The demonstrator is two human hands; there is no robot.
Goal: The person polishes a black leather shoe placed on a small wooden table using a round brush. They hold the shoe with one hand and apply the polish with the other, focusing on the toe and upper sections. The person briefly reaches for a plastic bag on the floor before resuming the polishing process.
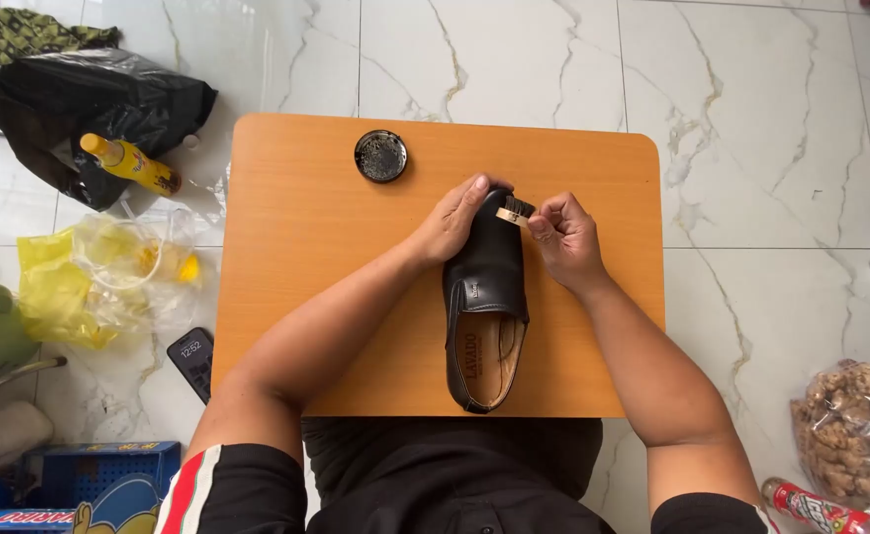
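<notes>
Across the orange wooden tabletop with rounded corners (pixel 306 297), the whole left half lies bare from the near edge up to the far edge, and a narrower bare strip runs down the right side. Off its left edge, on the white marble floor (pixel 751 129), sit a crumpled black plastic bag (pixel 79 99), a yellow bottle with an orange cap (pixel 130 163), a yellow-tinted clear plastic bag (pixel 98 277) and a dark phone (pixel 193 361) tucked against the table's corner. Near the far edge rests a small round open black tin (pixel 380 156), just beyond the hands. The left hand (pixel 452 222) presses down over the toe of a black leather slip-on shoe (pixel 484 307), which lies right of centre with its toe pointing away and its tan insole showing. The right hand (pixel 563 237) pinches a small pale brush with dark bristles (pixel 514 211) against the toe. Far right lies a clear bag of nuts (pixel 855 430).
</notes>
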